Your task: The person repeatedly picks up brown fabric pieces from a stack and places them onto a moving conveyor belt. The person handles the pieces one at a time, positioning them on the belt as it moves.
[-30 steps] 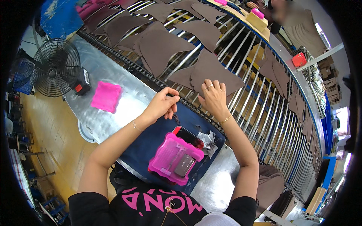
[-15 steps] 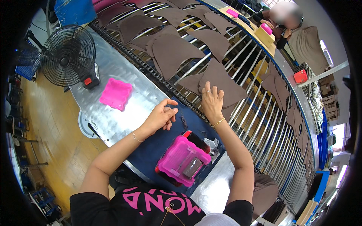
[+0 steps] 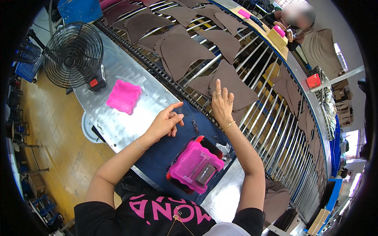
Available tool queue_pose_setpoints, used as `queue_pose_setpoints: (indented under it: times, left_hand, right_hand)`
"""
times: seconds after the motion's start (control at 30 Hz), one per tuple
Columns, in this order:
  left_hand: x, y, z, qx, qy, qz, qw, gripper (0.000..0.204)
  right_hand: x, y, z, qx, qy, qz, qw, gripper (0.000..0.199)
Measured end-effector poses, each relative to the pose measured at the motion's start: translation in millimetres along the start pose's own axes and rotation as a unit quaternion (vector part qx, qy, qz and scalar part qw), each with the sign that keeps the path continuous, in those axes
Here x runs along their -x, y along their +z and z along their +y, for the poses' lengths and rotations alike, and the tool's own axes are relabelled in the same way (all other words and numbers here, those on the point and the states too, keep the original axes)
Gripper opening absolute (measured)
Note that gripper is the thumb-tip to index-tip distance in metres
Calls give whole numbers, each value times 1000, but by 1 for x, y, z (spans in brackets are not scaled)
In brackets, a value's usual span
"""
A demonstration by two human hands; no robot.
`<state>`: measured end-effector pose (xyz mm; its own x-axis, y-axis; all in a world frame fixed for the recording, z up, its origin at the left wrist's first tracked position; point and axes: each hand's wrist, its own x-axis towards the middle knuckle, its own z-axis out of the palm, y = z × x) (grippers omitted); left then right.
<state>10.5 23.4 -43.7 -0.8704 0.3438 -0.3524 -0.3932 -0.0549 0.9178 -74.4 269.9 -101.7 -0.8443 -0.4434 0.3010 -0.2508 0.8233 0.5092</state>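
Note:
Over the blue-covered part of the table, my left hand (image 3: 168, 121) hovers with its index finger stretched out and the others loosely bent. It holds nothing. My right hand (image 3: 223, 103) is over the near end of a brown flat cut piece (image 3: 232, 80), which lies on the rack of metal bars (image 3: 256, 129). Its index finger points forward and the others are partly bent, with nothing in them. Whether the fingertips touch the piece I cannot tell. Below my hands sits a pink scalloped tray (image 3: 187, 161) with a small dark brown block (image 3: 205, 174) inside.
Several more brown pieces (image 3: 183, 53) overlap along the rack. At left, a second pink tray (image 3: 123, 96) lies on the metal tabletop (image 3: 118, 135) near a black fan (image 3: 73, 55). Crumpled foil (image 3: 225, 151) is beside the near tray. Across the rack, a co-worker (image 3: 297, 23) is by a wooden board.
My right index finger has straightened, and that hand has dropped slightly. My left hand stays nearly in place. The co-worker's hands have moved.

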Motion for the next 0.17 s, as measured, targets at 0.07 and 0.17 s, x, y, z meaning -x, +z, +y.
queue_pose_setpoints:
  times: [0.07,0.17]
  left_hand:
    - [2,-2,-1,-3,6,5,1000,51]
    - [3,-6,-2,-4,3,4,1000,53]
  right_hand:
    - [-1,0,-1,6,-1,15,1000,20]
    - [1,2,-4,-3,-1,8,1000,20]
